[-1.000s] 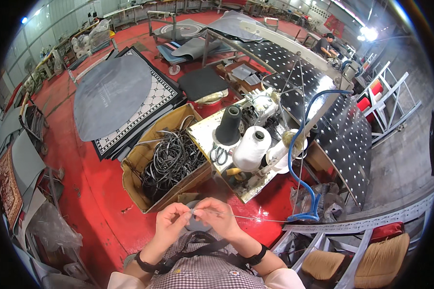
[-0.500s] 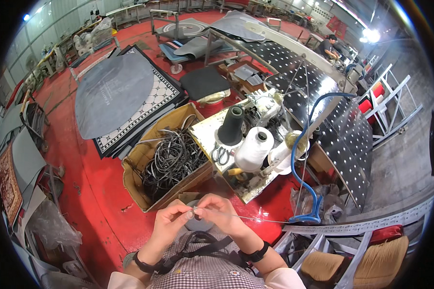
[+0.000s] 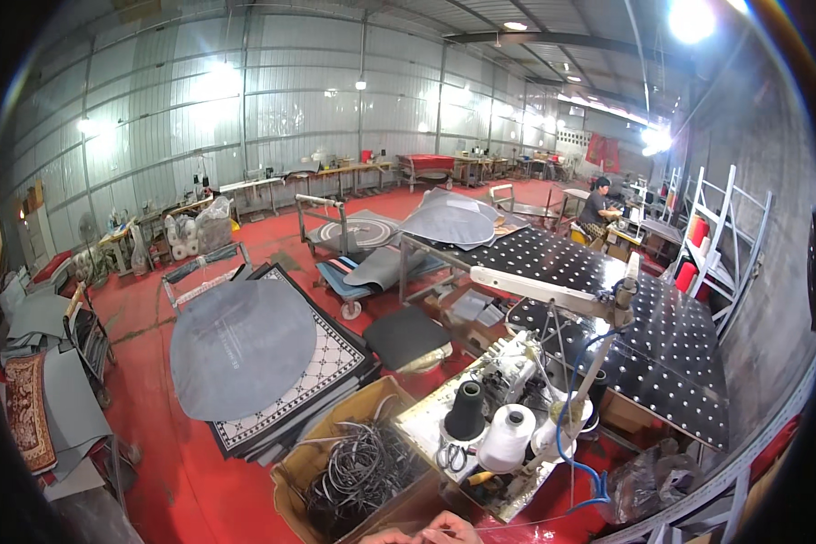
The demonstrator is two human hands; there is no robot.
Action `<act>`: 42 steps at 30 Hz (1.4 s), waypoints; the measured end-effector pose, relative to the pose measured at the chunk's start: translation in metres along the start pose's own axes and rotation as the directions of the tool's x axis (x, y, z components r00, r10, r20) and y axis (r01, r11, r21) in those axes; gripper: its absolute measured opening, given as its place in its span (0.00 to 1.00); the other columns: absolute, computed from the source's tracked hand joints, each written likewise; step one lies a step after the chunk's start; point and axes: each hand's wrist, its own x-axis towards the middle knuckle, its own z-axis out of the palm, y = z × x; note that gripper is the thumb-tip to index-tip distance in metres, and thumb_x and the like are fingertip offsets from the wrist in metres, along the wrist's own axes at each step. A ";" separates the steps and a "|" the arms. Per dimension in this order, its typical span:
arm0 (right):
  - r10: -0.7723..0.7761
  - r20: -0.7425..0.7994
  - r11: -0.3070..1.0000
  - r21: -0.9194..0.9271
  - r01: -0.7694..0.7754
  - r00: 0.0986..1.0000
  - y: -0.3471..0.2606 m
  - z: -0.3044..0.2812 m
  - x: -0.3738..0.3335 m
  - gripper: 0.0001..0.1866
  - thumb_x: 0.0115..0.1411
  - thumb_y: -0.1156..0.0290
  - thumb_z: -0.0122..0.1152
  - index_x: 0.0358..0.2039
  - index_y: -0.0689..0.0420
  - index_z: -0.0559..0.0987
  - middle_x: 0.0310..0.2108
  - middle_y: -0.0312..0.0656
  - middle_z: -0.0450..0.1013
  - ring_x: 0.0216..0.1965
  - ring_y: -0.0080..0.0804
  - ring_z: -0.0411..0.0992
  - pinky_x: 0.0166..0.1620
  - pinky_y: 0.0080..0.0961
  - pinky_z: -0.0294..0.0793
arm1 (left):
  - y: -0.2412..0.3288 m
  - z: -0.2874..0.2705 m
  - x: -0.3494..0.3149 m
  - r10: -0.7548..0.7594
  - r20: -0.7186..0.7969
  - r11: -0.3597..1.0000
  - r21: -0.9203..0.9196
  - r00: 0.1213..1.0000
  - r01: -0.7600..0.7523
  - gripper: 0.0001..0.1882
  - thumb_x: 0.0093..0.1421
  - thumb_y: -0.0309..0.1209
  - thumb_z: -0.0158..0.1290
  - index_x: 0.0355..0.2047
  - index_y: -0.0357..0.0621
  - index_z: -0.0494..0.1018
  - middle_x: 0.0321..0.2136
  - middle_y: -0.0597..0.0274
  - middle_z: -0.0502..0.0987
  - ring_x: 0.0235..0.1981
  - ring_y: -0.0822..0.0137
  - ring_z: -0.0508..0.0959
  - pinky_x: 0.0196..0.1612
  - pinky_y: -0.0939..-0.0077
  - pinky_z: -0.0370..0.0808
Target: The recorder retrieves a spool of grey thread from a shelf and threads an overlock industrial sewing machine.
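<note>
Both hands show only in part at the lower edge. My left hand [image 3: 388,537] is cut off by the picture's rim, its fingers drawn together close to the other hand; what they grip is hidden. My right hand [image 3: 450,526] is closed in a pinch on a thin pale thread [image 3: 526,524], which stretches rightward toward the blue hose [image 3: 598,490]. Just beyond the hands stands a sewing machine table [image 3: 422,422] bearing a black thread cone [image 3: 465,412], a white thread cone [image 3: 508,440] and scissors [image 3: 451,456].
Left of the machine, a cardboard box [image 3: 290,480] holds tangled dark strips [image 3: 363,471]. Stacked mats [image 3: 245,349] lie farther left. A black studded table [image 3: 671,354] extends to the right. White racks [image 3: 721,245] hold red spools, and a person [image 3: 598,208] sits in the far right background.
The view has tilted up, bringing the walls and ceiling lights in. My hands have dropped to the lower edge, and my forearms are out of the picture.
</note>
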 end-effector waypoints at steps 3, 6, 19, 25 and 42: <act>0.048 -0.119 0.997 0.057 -0.042 0.992 0.007 0.020 -0.007 0.06 0.66 0.70 0.48 0.33 0.57 0.66 0.27 0.42 0.75 0.20 0.20 0.70 0.21 0.14 0.67 | -0.008 -0.009 0.001 -0.071 0.110 0.966 -0.241 0.991 0.096 0.03 0.58 0.24 0.55 0.32 0.37 0.76 0.31 0.64 0.74 0.31 0.74 0.73 0.35 0.78 0.70; 0.000 -0.293 0.996 0.082 0.025 0.956 0.007 0.039 -0.013 0.04 0.66 0.71 0.47 0.34 0.56 0.66 0.27 0.41 0.74 0.19 0.21 0.69 0.21 0.14 0.67 | -0.008 -0.021 -0.002 -0.103 0.189 0.981 -0.141 0.977 0.131 0.03 0.58 0.25 0.55 0.32 0.37 0.76 0.30 0.65 0.74 0.31 0.75 0.73 0.34 0.79 0.70; -0.160 -0.447 0.966 0.114 0.234 0.880 -0.020 0.041 -0.036 0.02 0.64 0.79 0.47 0.35 0.56 0.68 0.18 0.37 0.66 0.12 0.20 0.60 0.16 0.13 0.59 | 0.009 -0.017 -0.041 0.033 0.269 0.998 -0.052 0.963 -0.019 0.04 0.54 0.26 0.58 0.28 0.39 0.76 0.24 0.67 0.71 0.25 0.76 0.70 0.28 0.80 0.66; -0.035 -0.434 0.945 0.280 0.171 0.900 -0.018 0.020 -0.059 0.03 0.64 0.77 0.48 0.32 0.56 0.67 0.14 0.36 0.61 0.08 0.21 0.55 0.11 0.16 0.53 | 0.035 -0.003 -0.053 0.137 0.442 0.965 0.142 0.887 -0.220 0.05 0.53 0.28 0.58 0.28 0.40 0.76 0.24 0.61 0.69 0.28 0.64 0.70 0.31 0.71 0.67; 0.039 -0.588 0.911 0.352 0.213 0.808 -0.028 0.029 -0.106 0.06 0.63 0.74 0.52 0.28 0.54 0.70 0.17 0.28 0.60 0.15 0.16 0.56 0.19 0.14 0.56 | 0.033 0.030 -0.071 0.209 0.516 0.972 -0.201 0.830 -0.120 0.03 0.55 0.26 0.56 0.27 0.40 0.74 0.37 0.54 0.74 0.38 0.56 0.74 0.42 0.67 0.70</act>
